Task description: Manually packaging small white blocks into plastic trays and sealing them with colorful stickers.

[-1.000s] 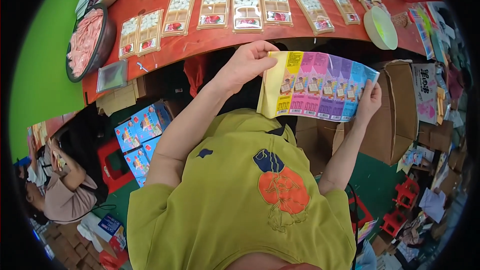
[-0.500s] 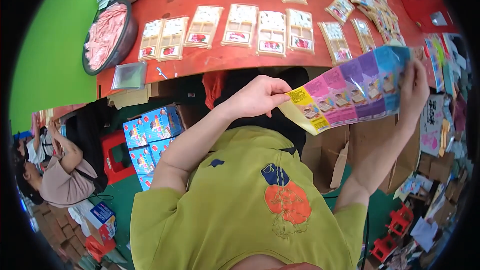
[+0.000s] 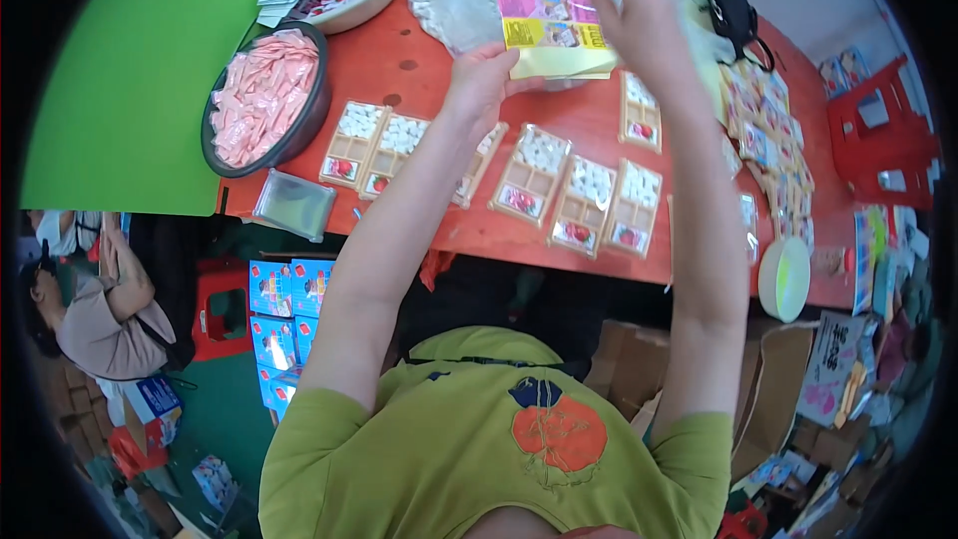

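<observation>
Over the far part of the table, a glossy printed sheet [image 3: 544, 2] in purple, pink and yellow panels hangs with its yellow end toward me. My left hand [image 3: 481, 80] pinches its near left corner between thumb and fingers. Across the sheet's right edge reaches my right hand [image 3: 639, 5]; its fingers are smeared by motion, so their grip is unclear. The sheet's far end runs out of view. Below my arms stand several small compartment trays [image 3: 534, 175], with white pieces in one end and a red-fruit picture packet in the other. My forearms partly cover some of them.
A dark bowl of pink packets [image 3: 317, 105] and a pale basin [image 3: 384, 2] stand at the left. A clear plastic box [image 3: 294, 205] lies at the near edge. More filled trays [image 3: 763, 110], a light green bowl [image 3: 784, 279] and a red stool [image 3: 883, 135] are right.
Both hands have moved forward over the table with the printed sheet. The sheet has turned from lying sideways to pointing away from me. The view has shifted, revealing the green bowl.
</observation>
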The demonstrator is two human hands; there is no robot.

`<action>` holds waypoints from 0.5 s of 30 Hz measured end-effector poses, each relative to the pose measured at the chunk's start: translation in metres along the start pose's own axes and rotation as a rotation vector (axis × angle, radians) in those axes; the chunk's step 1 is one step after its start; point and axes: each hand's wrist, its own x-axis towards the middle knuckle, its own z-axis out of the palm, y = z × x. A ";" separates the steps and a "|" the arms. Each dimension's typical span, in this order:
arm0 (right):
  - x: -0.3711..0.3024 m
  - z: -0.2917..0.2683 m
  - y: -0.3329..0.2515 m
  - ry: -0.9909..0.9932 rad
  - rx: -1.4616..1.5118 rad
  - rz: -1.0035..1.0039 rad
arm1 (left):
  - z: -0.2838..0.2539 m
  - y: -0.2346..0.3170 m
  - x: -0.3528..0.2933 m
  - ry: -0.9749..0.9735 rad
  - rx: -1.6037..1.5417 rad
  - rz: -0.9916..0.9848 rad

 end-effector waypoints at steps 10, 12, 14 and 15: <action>-0.097 0.133 -0.014 -0.195 0.352 0.468 | -0.033 -0.021 0.035 0.229 0.004 -0.125; -0.094 0.141 -0.016 -0.263 0.352 0.460 | -0.036 -0.020 0.034 0.240 0.047 -0.125; -0.091 0.144 -0.017 -0.332 0.348 0.448 | -0.038 -0.020 0.035 0.248 0.086 -0.124; -0.090 0.145 -0.017 -0.319 0.361 0.449 | -0.039 -0.020 0.035 0.256 0.110 -0.090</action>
